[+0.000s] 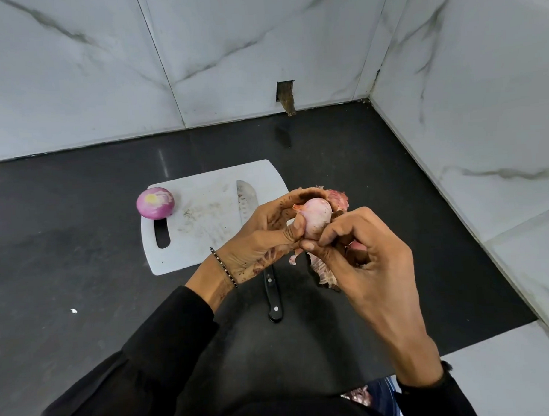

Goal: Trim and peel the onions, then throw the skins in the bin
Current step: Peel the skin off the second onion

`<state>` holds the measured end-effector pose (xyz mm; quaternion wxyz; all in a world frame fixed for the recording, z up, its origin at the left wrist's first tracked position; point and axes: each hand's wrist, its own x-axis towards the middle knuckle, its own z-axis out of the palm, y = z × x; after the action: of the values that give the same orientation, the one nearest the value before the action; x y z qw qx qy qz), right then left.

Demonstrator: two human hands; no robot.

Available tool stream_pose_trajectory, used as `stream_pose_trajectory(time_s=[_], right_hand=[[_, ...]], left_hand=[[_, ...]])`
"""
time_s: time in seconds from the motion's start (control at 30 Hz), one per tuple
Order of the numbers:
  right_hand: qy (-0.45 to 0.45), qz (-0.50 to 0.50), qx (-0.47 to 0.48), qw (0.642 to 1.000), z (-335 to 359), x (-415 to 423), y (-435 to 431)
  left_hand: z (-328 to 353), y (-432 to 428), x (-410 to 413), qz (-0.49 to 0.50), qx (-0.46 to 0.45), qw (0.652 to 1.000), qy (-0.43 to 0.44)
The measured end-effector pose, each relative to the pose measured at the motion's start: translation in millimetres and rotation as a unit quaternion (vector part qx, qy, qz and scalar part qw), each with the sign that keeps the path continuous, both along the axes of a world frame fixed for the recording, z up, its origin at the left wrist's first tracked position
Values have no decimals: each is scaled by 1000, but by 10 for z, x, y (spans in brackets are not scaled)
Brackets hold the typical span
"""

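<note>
- A peeled onion (155,203) sits on the left edge of the board (205,222), on the dark counter (66,246).
- The knife (247,196) lies across the board, handle toward the person.
- Left hand (262,239), palm up, cups a second onion (317,217) above the board's right edge.
- Right hand (362,251) curls in, fingertips pinching what seems to be skin (323,273) at that onion's base.

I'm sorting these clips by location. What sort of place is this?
Most likely a home kitchen corner. A white cutting board with a knife lies on a dark stone counter, backed by marble-look wall tiles, and both hands work on an onion.
</note>
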<state>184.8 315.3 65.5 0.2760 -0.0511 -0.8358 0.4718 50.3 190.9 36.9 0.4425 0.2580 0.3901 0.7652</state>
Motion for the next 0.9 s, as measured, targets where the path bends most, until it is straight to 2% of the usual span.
stream_pose_trajectory(time_s=[0.17, 0.4, 0.63, 0.77, 0.9], right_hand=[[4, -33, -77, 996, 21, 2, -14], [13, -15, -36, 999, 31, 31, 81], [49, 6, -87, 995, 8, 49, 173], [26, 6, -70, 997, 39, 65, 232], [-34, 2, 24, 999, 9, 29, 259]], left_hand=[[-35, 28, -11, 8, -8, 1000, 2], [-33, 62, -4, 6, -14, 1000, 2], [-32, 70, 10, 1, -16, 1000, -3], [0, 66, 23, 3, -49, 999, 14], [3, 73, 37, 5, -74, 997, 12]])
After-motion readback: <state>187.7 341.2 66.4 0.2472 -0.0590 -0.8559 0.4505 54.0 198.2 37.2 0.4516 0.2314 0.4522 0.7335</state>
